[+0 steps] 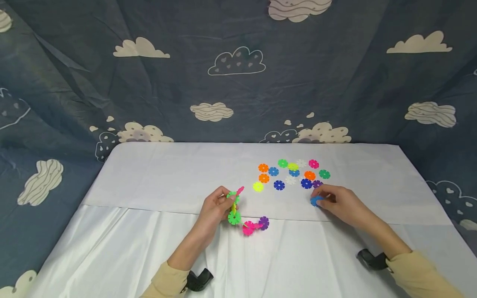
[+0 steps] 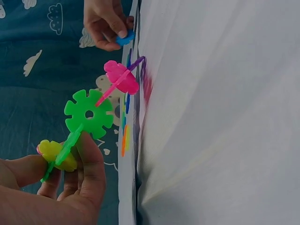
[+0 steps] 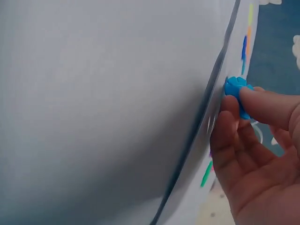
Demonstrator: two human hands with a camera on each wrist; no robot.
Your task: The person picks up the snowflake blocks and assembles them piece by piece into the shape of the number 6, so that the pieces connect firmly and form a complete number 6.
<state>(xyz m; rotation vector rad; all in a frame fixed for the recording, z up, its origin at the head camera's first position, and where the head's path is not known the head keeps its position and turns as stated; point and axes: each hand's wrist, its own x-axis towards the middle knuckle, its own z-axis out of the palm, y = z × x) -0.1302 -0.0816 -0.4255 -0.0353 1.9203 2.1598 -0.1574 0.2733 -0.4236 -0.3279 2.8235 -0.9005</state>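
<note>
My left hand [image 1: 215, 207] holds a chain of slotted plastic snowflake discs between thumb and fingers. Near the fingertips are green and yellow discs, with a pink disc [image 1: 240, 190] sticking out at the top. Below the hand, a green disc [image 1: 234, 218] leads to a pink disc [image 1: 248, 228], and a purple disc [image 1: 263, 223] ends the chain. In the left wrist view, the large green disc [image 2: 88, 115] faces the camera. My right hand [image 1: 343, 205] pinches blue snowflake disc material [image 3: 236, 86] between thumb and fingertips, low over the table, right of the chain.
Several loose discs lie spread at the table's middle back, among them an orange disc [image 1: 263, 168], a yellow disc [image 1: 258, 186] and a purple disc [image 1: 317, 184] close to my right fingertips. A white cloth covers the table [image 1: 149, 178]. Behind it hangs a dark cloud-print curtain [image 1: 186, 91].
</note>
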